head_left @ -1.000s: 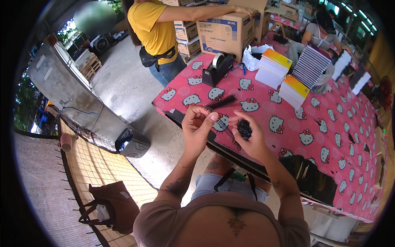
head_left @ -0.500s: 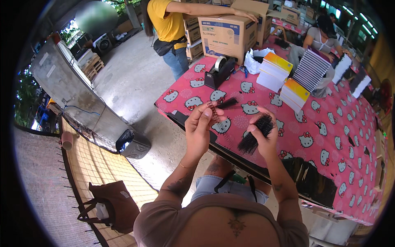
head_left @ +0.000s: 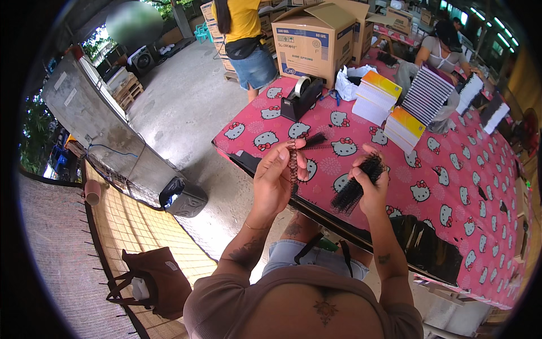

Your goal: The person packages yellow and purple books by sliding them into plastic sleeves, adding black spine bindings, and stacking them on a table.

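Over the near edge of the table, my left hand [head_left: 274, 179] pinches a thin dark binding coil [head_left: 293, 164] between thumb and fingers, and it hangs downward. A thick bundle of black binding coils [head_left: 353, 191] is gripped in my right hand [head_left: 374, 195], thumb across its side and fingers curled behind. The two hands are apart. Just beyond my left fingertips, more black coils [head_left: 314, 139] lie on the pink patterned tablecloth [head_left: 389, 169].
A tape dispenser [head_left: 299, 100] stands at the table's far left corner, near a large open carton [head_left: 310, 51]. Stacks of spiral-bound notebooks [head_left: 427, 93] and yellow-covered booklets [head_left: 377, 96] lie further right. One person in yellow [head_left: 247, 25] stands beyond; another sits at right.
The coil in my left hand now hangs straighter down. My right hand has shifted slightly right with its bundle. The person in yellow has let go of the carton and turned away; its flap is raised.
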The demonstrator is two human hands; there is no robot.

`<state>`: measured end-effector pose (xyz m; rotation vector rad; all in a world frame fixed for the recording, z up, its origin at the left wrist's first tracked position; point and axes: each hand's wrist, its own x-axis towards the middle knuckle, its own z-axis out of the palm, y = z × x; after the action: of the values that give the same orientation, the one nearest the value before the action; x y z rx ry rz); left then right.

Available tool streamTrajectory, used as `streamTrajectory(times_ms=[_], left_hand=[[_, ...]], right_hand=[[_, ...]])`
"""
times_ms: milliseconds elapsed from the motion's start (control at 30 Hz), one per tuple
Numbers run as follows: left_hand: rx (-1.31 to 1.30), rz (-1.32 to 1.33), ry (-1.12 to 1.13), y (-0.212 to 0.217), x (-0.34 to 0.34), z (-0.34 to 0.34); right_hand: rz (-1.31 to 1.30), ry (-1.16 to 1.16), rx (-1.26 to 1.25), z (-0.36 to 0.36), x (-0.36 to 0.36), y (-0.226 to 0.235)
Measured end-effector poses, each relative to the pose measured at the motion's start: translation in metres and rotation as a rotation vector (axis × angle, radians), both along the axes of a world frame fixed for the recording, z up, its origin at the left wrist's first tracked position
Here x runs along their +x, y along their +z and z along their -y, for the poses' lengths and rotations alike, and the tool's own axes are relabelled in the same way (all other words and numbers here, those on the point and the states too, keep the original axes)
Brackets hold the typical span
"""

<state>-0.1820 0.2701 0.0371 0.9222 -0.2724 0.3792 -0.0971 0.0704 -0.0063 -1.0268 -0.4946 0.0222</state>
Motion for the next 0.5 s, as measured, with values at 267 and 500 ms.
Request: streamTrajectory(times_ms=[267,500], left_hand=[[0.058,-0.003,0.140,-0.005,0.009,0.005],[0.091,-0.056,0.494,-0.023,0.018,-0.030]], right_hand=[[0.033,0.004,-0.056,0.004,0.001,-0.001],[0.987,-0.254,-0.876,-0.011,0.026,0.018]])
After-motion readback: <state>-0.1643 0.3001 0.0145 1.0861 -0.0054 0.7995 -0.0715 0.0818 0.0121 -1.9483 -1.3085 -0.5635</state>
